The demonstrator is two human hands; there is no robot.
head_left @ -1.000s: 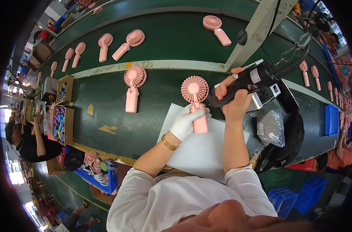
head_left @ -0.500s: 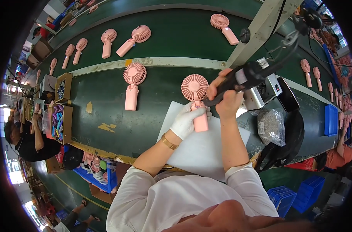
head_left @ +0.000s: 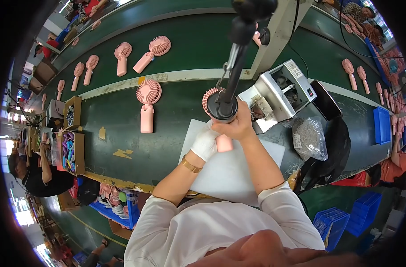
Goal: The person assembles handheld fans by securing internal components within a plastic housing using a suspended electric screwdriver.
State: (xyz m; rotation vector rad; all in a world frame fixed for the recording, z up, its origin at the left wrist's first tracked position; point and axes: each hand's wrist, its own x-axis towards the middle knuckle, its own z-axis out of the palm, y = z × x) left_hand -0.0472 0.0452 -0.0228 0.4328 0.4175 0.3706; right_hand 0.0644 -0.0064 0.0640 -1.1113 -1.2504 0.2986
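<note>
In my gloved left hand (head_left: 204, 141) is a pink handheld fan (head_left: 224, 143), its handle pointing toward me over the white sheet (head_left: 207, 180). My bare right hand (head_left: 239, 125) is closed around a black electric screwdriver (head_left: 225, 99), which stands nearly upright above the fan. The tool's body hides most of the fan's round head and the joint below it; the bit's tip is out of sight. A second pink fan (head_left: 147, 104) lies on the bench to the left, untouched.
Right of my hands sits a silver screw feeder (head_left: 278, 98), with a clear bag of small parts (head_left: 309, 139) nearer me. A pale post (head_left: 276, 38) rises behind. Several pink fans lie on the green belt (head_left: 194, 49). Boxes of colourful parts (head_left: 80, 151) stand left.
My right hand has swung the screwdriver from a slant at the right to upright over the fan. The feeder is now in plainer view. My left hand still holds the fan.
</note>
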